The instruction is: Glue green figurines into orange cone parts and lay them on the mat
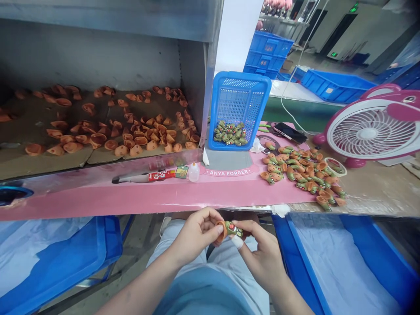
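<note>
Above my lap, my left hand [200, 234] grips the orange cup-shaped piece [222, 232] between thumb and fingers. My right hand [259, 249], with white tape round its thumb, pinches the green painted piece [233, 229], which has red and white marks. The two pieces touch end to end; whether they are joined I cannot tell. On the table to the right lies a pile of similar orange-and-green pieces [305, 170]. Loose orange cup-shaped pieces [141, 135] lie in the metal cabinet at left. A blue basket [239, 78] holds several green pieces [230, 133].
A small translucent bottle [194, 172] stands on the pink mat [138, 197]. A pink fan [370, 131], a phone [290, 132] and a tape roll [335, 166] are at right. Blue bins [111, 238] flank my legs. The table's front edge lies just beyond my hands.
</note>
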The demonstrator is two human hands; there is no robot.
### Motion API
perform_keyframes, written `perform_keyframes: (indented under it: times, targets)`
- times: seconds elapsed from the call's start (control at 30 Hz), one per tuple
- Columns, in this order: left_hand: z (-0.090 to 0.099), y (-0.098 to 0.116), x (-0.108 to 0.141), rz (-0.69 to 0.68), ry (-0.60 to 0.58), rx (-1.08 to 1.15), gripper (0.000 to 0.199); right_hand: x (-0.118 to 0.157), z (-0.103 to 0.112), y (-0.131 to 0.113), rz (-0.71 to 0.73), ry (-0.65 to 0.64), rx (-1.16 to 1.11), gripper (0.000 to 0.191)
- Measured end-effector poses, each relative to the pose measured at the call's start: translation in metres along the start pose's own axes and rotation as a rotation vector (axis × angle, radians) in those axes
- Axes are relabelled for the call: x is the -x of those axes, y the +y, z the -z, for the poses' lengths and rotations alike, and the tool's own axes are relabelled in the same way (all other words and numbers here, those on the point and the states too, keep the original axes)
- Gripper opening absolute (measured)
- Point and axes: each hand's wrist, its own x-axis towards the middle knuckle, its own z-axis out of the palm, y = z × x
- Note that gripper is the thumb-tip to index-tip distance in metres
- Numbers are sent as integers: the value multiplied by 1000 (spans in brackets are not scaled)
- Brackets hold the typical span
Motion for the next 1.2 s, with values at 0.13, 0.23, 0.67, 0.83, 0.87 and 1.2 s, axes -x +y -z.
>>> perform_keyframes:
  times: [0.13,0.23,0.67,0.83,0.87,1.2]
  targets:
    - [3,-2,3,69,-65,-16,10,8,-2,0,-2,3,17,25]
    - [4,-5,5,120,-88,-28,12,14,-2,2,-24,-22,14,25]
    - [16,-67,41,396,-105,132,19,57,-26,14,-325,-281,-223,14]
    - [16,-86,53,494,-79,140,14,77,-38,24,-450,-302,-224,12]
    - [16,-88,54,510,-83,133,13,79,-39,25,-463,-307,-224,12]
    - [18,-92,55,556,-91,78,16,85,-42,27,-525,-301,-277,13]
